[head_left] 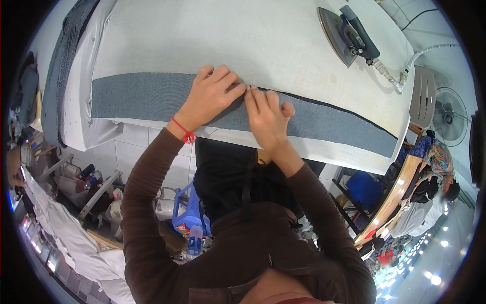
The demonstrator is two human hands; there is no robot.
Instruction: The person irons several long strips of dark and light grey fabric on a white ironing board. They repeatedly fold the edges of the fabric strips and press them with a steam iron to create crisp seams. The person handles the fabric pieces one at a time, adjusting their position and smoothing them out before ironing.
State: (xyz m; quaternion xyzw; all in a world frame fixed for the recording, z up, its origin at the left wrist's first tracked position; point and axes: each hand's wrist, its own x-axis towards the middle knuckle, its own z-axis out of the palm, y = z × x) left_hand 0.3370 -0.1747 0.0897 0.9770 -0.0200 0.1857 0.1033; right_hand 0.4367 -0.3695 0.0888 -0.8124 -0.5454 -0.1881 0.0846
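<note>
A long grey fabric strip [136, 96] lies along the near edge of a white padded ironing table [228, 35]. My left hand [212, 93] rests flat on the strip, fingers spread, with a red thread band at the wrist. My right hand [268, 116] sits beside it, fingertips pinching the strip's far edge where a dark underside shows. Both hands meet near the middle of the strip.
A grey iron [349, 35] with a dark handle lies on the table's far right, its hose [400, 76] trailing off the edge. More grey cloth [63, 66] hangs at the left. A blue stool [187, 210], a fan [448, 116] and another person [430, 200] lie below and right.
</note>
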